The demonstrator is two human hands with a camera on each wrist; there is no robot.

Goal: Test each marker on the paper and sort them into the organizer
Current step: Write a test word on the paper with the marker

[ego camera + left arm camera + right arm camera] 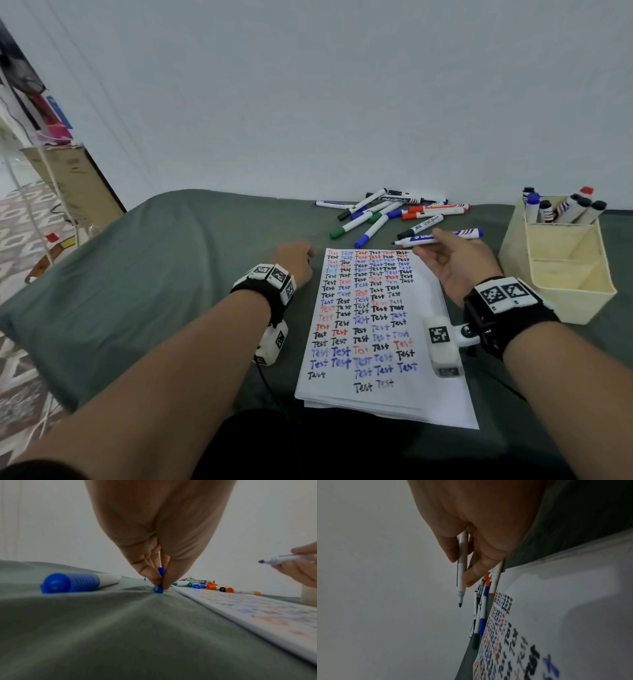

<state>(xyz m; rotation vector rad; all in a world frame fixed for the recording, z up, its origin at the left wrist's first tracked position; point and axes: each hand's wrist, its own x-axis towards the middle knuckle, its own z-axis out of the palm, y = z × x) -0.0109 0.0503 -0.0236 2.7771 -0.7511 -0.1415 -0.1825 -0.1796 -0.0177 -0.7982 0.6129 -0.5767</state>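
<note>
Nearest, the paper [373, 329], filled with test words; left hand [294, 260] beside it pinches the blue cap [160, 580] against the cloth, probably keeping it ready; right hand [455, 260] grips the uncapped marker [442, 237] above the sheet; beyond, loose markers [394, 209]; organizer [561, 260] at right.

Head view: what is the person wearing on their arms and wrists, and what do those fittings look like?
Both forearms are bare, with no sleeves. Each wrist carries a black strap: the left wrist band and the right wrist band bear white blocks printed with black-and-white square code markers. Under each wrist hangs a white boxy camera housing with a similar marker. A thin black cable trails from the left unit.
</note>
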